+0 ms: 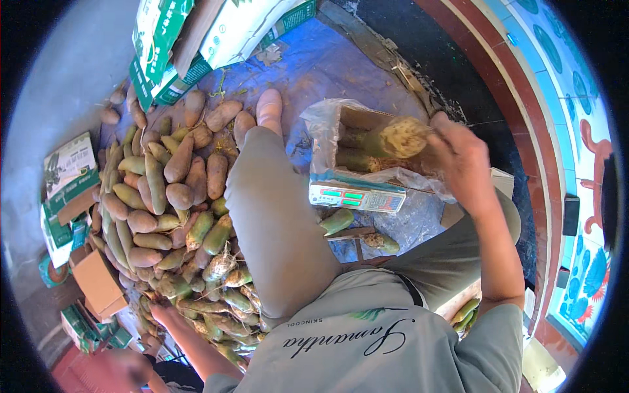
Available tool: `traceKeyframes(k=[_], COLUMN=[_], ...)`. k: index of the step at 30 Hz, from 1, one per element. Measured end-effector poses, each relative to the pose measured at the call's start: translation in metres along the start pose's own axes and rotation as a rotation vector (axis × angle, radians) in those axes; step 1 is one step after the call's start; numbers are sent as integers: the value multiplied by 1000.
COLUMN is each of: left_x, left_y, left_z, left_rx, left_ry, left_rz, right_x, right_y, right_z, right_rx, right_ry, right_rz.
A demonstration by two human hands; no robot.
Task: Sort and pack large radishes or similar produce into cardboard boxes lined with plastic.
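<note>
Blue tarpaulin (341,62) covers the floor under the person, who sits with one grey-trousered leg (275,216) stretched out across it; only the head view shows the scene. Up and to the person's right, the right hand (462,160) is closed around the stalk end of a large green-and-tan root vegetable (393,139), whose rough, pale cut face is turned toward the camera. That root is held just over a cardboard box (357,118) lined with clear plastic, in which two more green roots lie, and the box rests on a weighing scale (357,196) with a lit green display, directly in front of and below the right hand. Low on the person's left, the left hand (164,314) reaches down to the near edge of a big heap of brown and green roots (170,203); its fingers are partly hidden among them, so whether it grips anything cannot be told. The heap spreads away from the left hand toward folded green-and-white cartons (164,46) beyond it. Two loose roots (337,221) lie on the tarpaulin between the leg and the scale, well below the right hand.
</note>
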State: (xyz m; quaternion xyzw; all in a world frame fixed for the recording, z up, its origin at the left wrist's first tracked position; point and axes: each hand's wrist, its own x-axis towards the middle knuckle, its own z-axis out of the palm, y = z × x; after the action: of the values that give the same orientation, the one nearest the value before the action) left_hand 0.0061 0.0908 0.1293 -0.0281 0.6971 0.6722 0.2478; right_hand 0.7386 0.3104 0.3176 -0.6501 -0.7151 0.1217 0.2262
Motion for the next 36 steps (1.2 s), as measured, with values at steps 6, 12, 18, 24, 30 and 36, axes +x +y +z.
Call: traceKeyframes(k=[6, 12, 18, 24, 30, 36], left_x=[-127, -180, -236, -284, -331, -356], left_y=[66, 107, 128, 148, 145, 121], left_z=[127, 211, 299, 347, 380, 404], left_rx=[11, -97, -145, -159, -292, -376], left_ry=[-88, -521, -851, -1229, -1331, -1368], left_rz=[164, 352, 250, 242, 167, -71], right_x=[-62, -100, -131, -156, -182, -144], right_y=[-27, -37, -12, -3, 57, 20], right_z=[-101, -93, 67, 140, 208, 161], right_rx=[61, 57, 278, 334, 25, -52], right_ry=[120, -193, -443, -499, -948, -995], right_rz=[44, -50, -37, -63, -100, -161])
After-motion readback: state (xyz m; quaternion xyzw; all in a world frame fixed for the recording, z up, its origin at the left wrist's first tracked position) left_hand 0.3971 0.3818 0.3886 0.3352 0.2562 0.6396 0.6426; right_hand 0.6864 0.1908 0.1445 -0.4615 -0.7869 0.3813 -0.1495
